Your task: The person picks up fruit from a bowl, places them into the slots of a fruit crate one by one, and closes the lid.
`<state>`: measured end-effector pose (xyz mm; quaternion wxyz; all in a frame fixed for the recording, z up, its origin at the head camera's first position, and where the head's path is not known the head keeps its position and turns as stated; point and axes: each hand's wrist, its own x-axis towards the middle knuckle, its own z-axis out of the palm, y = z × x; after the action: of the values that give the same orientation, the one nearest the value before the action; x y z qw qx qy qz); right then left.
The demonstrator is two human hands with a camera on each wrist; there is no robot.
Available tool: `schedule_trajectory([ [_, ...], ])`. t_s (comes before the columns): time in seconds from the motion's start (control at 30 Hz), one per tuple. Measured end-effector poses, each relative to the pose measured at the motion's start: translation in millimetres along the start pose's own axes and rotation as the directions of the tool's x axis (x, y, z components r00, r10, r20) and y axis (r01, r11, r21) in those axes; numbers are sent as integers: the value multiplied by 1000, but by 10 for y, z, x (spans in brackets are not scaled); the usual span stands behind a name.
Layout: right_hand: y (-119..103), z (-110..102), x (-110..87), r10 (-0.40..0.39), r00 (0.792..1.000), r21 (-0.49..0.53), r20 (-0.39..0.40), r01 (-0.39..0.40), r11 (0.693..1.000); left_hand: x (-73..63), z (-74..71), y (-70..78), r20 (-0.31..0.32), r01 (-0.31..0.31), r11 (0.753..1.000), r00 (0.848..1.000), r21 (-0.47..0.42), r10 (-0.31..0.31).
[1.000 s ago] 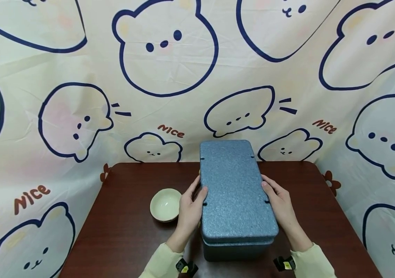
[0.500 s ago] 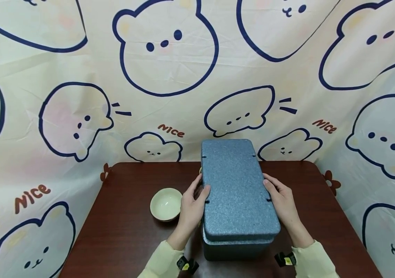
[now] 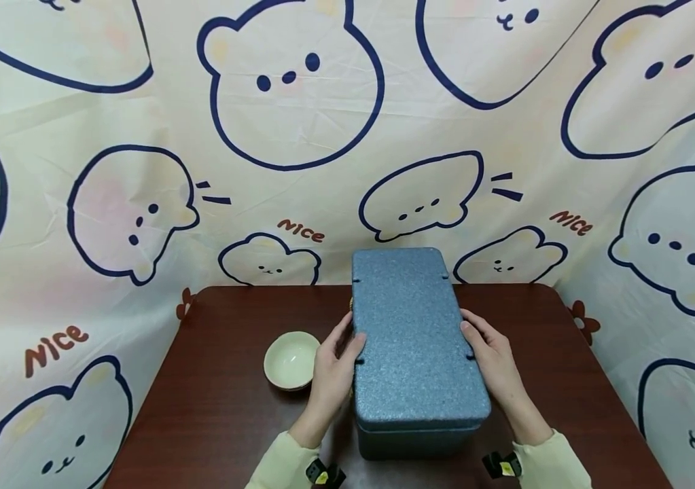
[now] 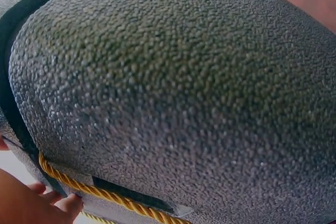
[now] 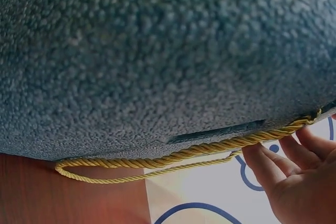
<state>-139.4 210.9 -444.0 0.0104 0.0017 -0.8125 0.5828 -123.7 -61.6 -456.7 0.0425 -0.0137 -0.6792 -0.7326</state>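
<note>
A blue-grey foam box (image 3: pixel 417 445) stands on the table in the head view, its lid (image 3: pixel 408 333) lying on top with a thin seam between them. My left hand (image 3: pixel 331 373) holds the lid's left edge, thumb on top and fingers down the side. Opposite it, my right hand (image 3: pixel 496 360) grips the right edge in the same way. A yellow twisted rope (image 4: pixel 113 196) runs along the box's side in the left wrist view, close to my fingertips. Another length of yellow rope (image 5: pixel 210 148) hangs in a loop by my right fingers. The box's inside is hidden.
A pale green bowl (image 3: pixel 291 360) sits on the dark brown table (image 3: pixel 219 407), just left of my left hand. Behind the table and at both sides hangs a cloth (image 3: pixel 289 122) printed with cartoon bears.
The lid rose and shifted slightly right half a second ago, showing a wider gap at the near end. Now it has come down and back left, closing that gap. Both hands moved with it.
</note>
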Motion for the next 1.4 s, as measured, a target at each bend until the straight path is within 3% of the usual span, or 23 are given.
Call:
schedule_trajectory([
  [0.4,28,2,11,-32,999,41,4,32,999,9,-49,-33,42,-42,999,998,17,41],
  [0.73,78,-10,-16,-67,998,69,7,66,995,-5,-57,-29,69,-26,1000,997,-12,27],
  [0.9,100,14,-6,-79,997,101,19,77,992,-6,-87,-13,62,-32,999,998,-6,32],
  [1.13,98,38,17,-71,997,93,-20,72,993,13,-101,21,62,-21,1000,998,5,20],
  [1.4,83,45,53,-67,996,23,-52,69,997,93,-80,-1,26,-7,998,1000,56,5],
])
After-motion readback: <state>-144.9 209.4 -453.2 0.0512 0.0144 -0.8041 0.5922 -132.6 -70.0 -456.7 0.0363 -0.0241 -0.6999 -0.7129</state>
